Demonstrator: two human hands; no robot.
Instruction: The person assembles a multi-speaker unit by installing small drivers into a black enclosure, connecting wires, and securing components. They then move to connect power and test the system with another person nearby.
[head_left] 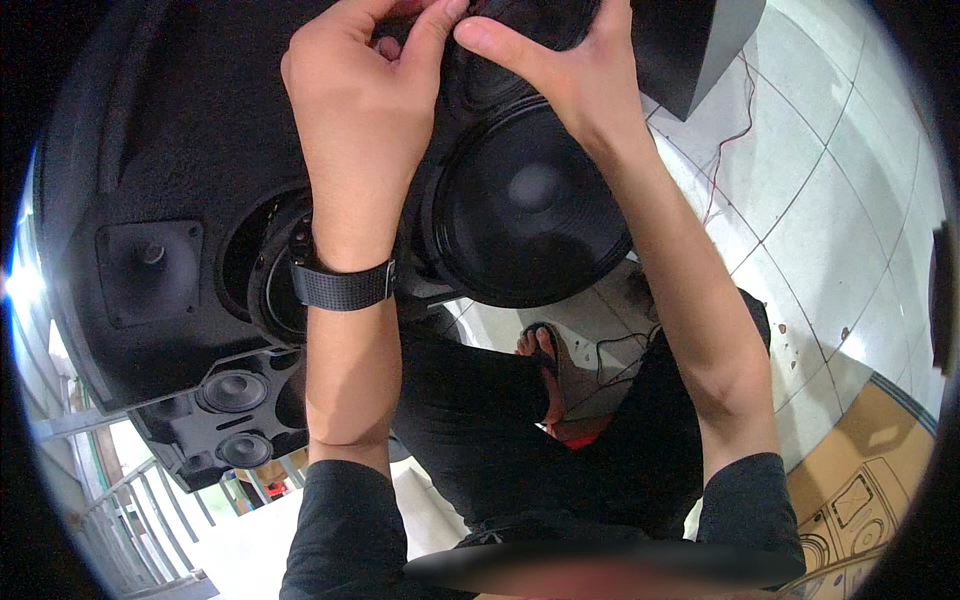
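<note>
Small speaker driver (520, 40): at top of view, pinched between both hands. Left hand (365, 100): fingers curled together, thumb pressing its left rim. Right hand (570, 75): clamped over its right side. Large speaker cone (530, 205): directly below both hands, facing the person.

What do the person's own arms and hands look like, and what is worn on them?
Both hands are bare, without gloves or rings that I can see. The left hand has a wide black textured band around the wrist. The right hand has a bare wrist. Both forearms are uncovered; black sleeves end near the elbows.
</note>
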